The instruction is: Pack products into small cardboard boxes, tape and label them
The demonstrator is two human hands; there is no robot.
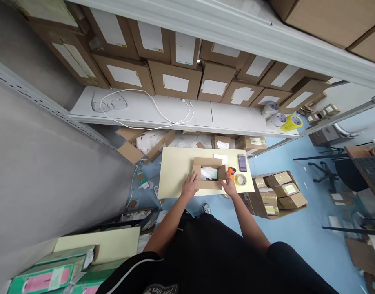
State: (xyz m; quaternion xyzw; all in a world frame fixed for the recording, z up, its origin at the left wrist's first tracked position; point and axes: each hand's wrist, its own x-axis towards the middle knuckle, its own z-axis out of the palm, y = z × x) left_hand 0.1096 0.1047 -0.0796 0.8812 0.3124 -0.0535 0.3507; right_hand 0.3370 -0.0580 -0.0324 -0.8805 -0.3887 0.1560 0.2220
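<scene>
An open cardboard box (208, 185) stands on the pale yellow table, its flaps spread outward. Inside it lies a white and pale green packet (209, 173), partly wrapped in white material. My left hand (189, 186) grips the box's left side near the front corner. At the front right corner, my right hand (229, 186) holds the box with the thumb over the flap. Just beyond my right fingers lies an orange and black tool (231, 172), its kind unclear. Beside it is a roll of tape (240, 179). A white paper (220, 157) lies behind the box.
The table (175, 171) faces a shelf (199, 116) with labelled cartons, a white cable (150, 96), glasses (110, 104) and tape rolls (277, 119). A dark flat object (242, 163) lies at the table's right. A large carton (257, 204) of smaller boxes stands on the floor.
</scene>
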